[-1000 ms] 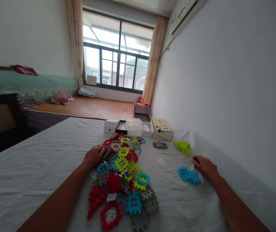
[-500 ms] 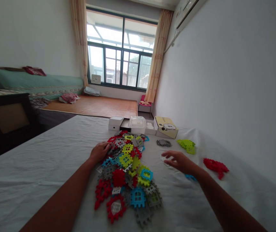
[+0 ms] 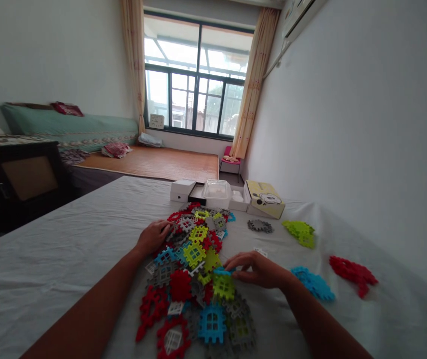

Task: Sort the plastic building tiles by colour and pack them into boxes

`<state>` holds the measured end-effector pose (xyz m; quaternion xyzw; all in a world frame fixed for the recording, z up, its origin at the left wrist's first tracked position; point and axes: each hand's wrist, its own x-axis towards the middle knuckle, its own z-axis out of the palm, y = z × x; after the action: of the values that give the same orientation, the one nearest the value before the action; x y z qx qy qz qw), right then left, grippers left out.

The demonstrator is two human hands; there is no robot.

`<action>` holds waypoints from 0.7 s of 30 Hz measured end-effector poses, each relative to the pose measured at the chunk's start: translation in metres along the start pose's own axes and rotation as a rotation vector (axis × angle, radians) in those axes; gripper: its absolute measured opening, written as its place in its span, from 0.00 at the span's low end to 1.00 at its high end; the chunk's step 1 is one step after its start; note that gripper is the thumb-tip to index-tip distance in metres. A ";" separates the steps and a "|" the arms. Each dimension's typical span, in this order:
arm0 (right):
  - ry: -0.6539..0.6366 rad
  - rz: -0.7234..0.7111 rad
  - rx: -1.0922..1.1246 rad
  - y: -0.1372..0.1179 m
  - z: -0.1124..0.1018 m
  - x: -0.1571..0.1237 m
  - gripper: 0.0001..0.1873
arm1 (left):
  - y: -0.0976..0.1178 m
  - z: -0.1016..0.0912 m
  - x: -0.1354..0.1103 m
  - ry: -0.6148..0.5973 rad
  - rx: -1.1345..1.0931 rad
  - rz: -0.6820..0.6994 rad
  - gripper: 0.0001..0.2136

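A heap of flat plastic interlocking tiles (image 3: 194,269) in red, blue, green and grey lies on the white sheet (image 3: 67,259). My left hand (image 3: 153,236) rests on the heap's left edge, fingers curled on the tiles. My right hand (image 3: 256,269) pinches a blue tile (image 3: 221,271) at the heap's right side, just above a green tile (image 3: 223,287). To the right lie sorted groups: blue tiles (image 3: 312,283), red tiles (image 3: 353,273), green tiles (image 3: 300,232) and grey tiles (image 3: 260,226).
Behind the heap stand small white boxes (image 3: 183,189), a clear plastic tub (image 3: 216,192) and a yellow cartoon box (image 3: 265,198). A white wall runs close along the right. Beyond are a bed with a wooden mat (image 3: 153,162) and a window.
My right hand left the red tiles at the right, crossed leftwards to the heap and closed on a blue tile. My left hand stayed on the heap.
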<state>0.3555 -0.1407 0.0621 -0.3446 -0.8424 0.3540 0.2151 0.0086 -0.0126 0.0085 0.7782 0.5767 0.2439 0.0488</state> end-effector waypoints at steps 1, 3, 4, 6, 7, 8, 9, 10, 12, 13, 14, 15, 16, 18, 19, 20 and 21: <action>0.063 0.011 -0.002 0.003 0.000 0.000 0.14 | -0.001 0.001 0.001 0.002 -0.002 0.001 0.19; 0.199 0.039 -0.036 0.012 -0.007 -0.002 0.15 | -0.002 0.001 0.002 0.000 0.000 -0.004 0.19; 0.262 0.062 -0.061 0.016 -0.013 -0.004 0.16 | -0.002 0.001 0.002 -0.004 0.002 -0.007 0.19; 0.363 0.142 -0.099 0.027 -0.033 -0.015 0.17 | -0.001 0.001 0.002 -0.017 0.006 -0.007 0.19; 0.401 0.197 -0.114 0.033 -0.045 -0.024 0.18 | -0.001 0.000 0.002 -0.024 0.009 -0.008 0.20; 0.427 0.258 -0.130 0.038 -0.058 -0.035 0.19 | 0.000 0.000 0.003 -0.031 0.013 -0.011 0.20; 0.444 0.320 -0.149 0.044 -0.072 -0.047 0.19 | 0.000 -0.001 0.003 -0.037 0.019 -0.014 0.20; 0.451 0.383 -0.173 0.050 -0.085 -0.061 0.19 | 0.001 -0.001 0.003 -0.042 0.027 -0.019 0.20; 0.455 0.500 -0.233 0.062 -0.106 -0.089 0.18 | 0.001 -0.001 0.003 -0.044 0.037 -0.024 0.21; 0.461 0.548 -0.264 0.067 -0.113 -0.101 0.18 | 0.002 -0.002 0.003 -0.043 0.041 -0.025 0.21; 0.463 0.587 -0.286 0.072 -0.118 -0.111 0.18 | 0.002 -0.002 0.003 -0.042 0.043 -0.025 0.21; 0.454 0.614 -0.297 0.076 -0.122 -0.118 0.18 | 0.001 -0.002 0.003 -0.041 0.047 -0.026 0.20; 0.427 0.628 -0.297 0.079 -0.123 -0.124 0.19 | 0.001 -0.002 0.003 -0.041 0.050 -0.028 0.20; 0.333 0.626 -0.275 0.084 -0.123 -0.129 0.19 | 0.000 -0.002 0.003 -0.041 0.054 -0.025 0.21; 0.288 0.627 -0.270 0.087 -0.123 -0.130 0.18 | 0.000 -0.002 0.003 -0.041 0.053 -0.023 0.21; 0.259 0.645 -0.278 0.089 -0.122 -0.130 0.17 | 0.000 -0.002 0.002 -0.040 0.050 -0.019 0.21; 0.247 0.678 -0.301 0.091 -0.122 -0.131 0.16 | 0.000 -0.002 0.002 -0.039 0.046 -0.016 0.21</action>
<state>0.5562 -0.1351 0.0587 -0.6710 -0.6911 0.2333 0.1329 0.0082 -0.0108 0.0109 0.7790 0.5875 0.2147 0.0441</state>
